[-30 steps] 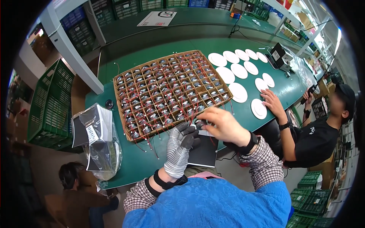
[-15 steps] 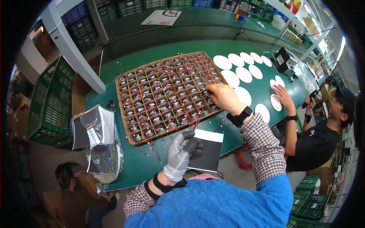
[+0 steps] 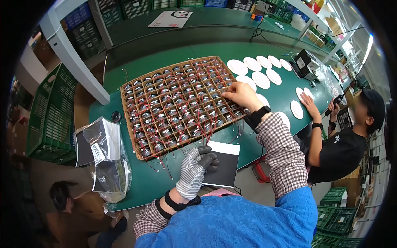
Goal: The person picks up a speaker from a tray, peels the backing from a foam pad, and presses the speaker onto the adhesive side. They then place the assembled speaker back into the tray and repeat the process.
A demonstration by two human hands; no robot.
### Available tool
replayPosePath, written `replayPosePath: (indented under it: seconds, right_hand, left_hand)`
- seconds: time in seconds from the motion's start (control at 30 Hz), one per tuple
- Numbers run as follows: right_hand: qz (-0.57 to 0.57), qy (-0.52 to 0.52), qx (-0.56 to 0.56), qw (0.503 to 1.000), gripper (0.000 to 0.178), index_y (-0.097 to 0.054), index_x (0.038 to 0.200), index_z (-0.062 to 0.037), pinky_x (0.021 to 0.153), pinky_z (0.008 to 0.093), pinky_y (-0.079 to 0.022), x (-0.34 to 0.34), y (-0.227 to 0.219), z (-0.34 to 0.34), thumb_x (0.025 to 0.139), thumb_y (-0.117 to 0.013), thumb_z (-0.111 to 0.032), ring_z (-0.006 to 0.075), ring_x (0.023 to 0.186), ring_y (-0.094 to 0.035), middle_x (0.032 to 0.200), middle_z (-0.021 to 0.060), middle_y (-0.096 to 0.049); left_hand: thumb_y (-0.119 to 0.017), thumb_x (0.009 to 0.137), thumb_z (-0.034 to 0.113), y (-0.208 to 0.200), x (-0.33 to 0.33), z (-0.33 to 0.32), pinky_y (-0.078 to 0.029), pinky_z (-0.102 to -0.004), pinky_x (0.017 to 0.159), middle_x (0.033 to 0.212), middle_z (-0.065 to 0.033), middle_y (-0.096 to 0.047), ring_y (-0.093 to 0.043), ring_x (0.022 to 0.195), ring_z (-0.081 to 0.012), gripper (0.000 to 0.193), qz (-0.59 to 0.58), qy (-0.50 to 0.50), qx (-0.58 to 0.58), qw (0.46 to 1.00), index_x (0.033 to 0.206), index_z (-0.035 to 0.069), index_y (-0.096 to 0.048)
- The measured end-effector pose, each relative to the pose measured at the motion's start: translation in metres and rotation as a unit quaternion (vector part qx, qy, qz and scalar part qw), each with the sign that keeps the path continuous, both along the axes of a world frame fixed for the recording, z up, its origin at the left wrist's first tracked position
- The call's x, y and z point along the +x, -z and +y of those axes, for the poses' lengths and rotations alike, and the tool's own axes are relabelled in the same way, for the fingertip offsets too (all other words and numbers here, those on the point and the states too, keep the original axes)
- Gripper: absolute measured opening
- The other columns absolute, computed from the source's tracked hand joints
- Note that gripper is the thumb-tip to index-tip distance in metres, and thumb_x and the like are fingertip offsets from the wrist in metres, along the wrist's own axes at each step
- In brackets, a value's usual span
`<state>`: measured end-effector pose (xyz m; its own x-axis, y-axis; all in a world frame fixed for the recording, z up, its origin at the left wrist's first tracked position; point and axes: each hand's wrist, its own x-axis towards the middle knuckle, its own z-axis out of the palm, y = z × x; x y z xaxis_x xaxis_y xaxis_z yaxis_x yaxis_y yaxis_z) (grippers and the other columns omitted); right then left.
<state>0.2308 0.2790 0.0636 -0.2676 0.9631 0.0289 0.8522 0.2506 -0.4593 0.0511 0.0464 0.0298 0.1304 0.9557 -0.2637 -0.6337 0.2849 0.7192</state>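
A cardboard tray (image 3: 173,147) split into many cells lies on the green table, filled with round black-and-silver parts like small speakers with red wires. My right hand (image 3: 243,96), bare, reaches over the tray's right side. Its thumb and fingers are pinched at one cell; what they grip is hidden. In front of the tray's near edge, my left hand (image 3: 194,171) wears a striped glove with dark fingertips. Its fingers are curled, and a bunch of red wires (image 3: 209,135) runs from the tray to them. Beside that hand lies a black-and-white sheet (image 3: 223,165).
White discs (image 3: 261,80) lie right of the tray, with a co-worker's hand (image 3: 311,108) among them. A plastic bag of dark sheets (image 3: 109,165) and a round black part (image 3: 116,116) lie left. A post (image 3: 78,58) and green crate (image 3: 49,111) stand farther left; another person (image 3: 82,215) crouches below.
My right hand has moved slightly farther over the tray. My left hand stays nearly in place. The co-worker's hand has shifted among the discs, and the whole view has swung a little.
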Motion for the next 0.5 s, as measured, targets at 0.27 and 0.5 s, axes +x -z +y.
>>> replayPosePath:
  seconds: [0.27, 0.5]
  right_hand:
    - [-0.008, -0.035, 0.005, 0.999, 0.024, -0.061, 0.072, -0.0028, 0.064, 0.0388, -0.046, -0.007, 0.016, 0.011, 0.073, -0.065, -0.027, 0.0305, 0.07, -0.059, 0.071, 0.0154, -0.061]
    - [0.045, -0.119, 0.055, 0.99, 0.019, -0.06, 0.077, -0.0013, 0.063, 0.037, -0.045, 0.002, 0.029, 0.019, 0.078, -0.061, -0.02, 0.028, 0.069, -0.059, 0.076, 0.0133, -0.062]
  left_hand:
    - [-0.054, 0.086, 0.009, 0.001, 0.003, -0.004, -0.053, -0.0291, 0.067, 0.092, -0.0158, -0.058, -0.061, 0.08, -0.0224, 0.028, 0.018, -0.003, -0.023, 1.0, 0.11, -0.004, -0.046]
    - [-0.053, 0.086, 0.009, -0.003, 0.002, -0.009, -0.052, -0.0284, 0.066, 0.092, -0.0159, -0.058, -0.061, 0.08, -0.0223, 0.027, 0.016, -0.002, -0.014, 1.0, 0.109, -0.003, -0.046]
